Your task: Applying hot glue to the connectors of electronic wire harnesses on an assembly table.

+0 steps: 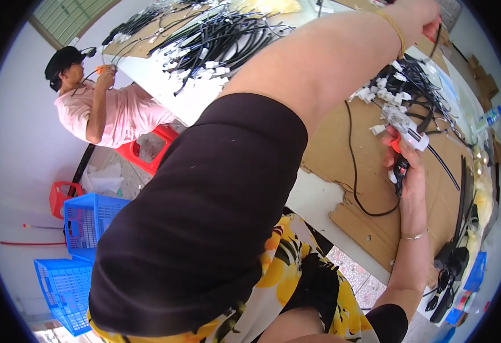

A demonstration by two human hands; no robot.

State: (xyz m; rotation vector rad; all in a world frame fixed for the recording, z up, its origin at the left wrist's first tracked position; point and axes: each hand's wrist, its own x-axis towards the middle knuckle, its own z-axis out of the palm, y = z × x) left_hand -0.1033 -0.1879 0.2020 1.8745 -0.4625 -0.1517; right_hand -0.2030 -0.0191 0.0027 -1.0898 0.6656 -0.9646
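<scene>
My left arm reaches across the view to the far right. My left hand [420, 14] is at the upper edge, partly cut off, its fingers curled at a dark thin cable [436, 41]. Closer in, my right hand [409, 163] is closed around a white and black glue gun [411, 137] with an orange trigger. A black glue stick [444, 167] juts out of its rear, and its black cord [351, 166] loops over the cardboard [370, 220]. Beside the gun's tip lie black cables with white connectors [390, 94].
More cable bundles [222, 43] cover the far table. At left, a person in a pink shirt [107, 111] handles a cable, with a red stool [153, 150] alongside. Blue crates [67, 286] stand at lower left. A plastic bottle [490, 116] and black adapters [451, 260] are at right.
</scene>
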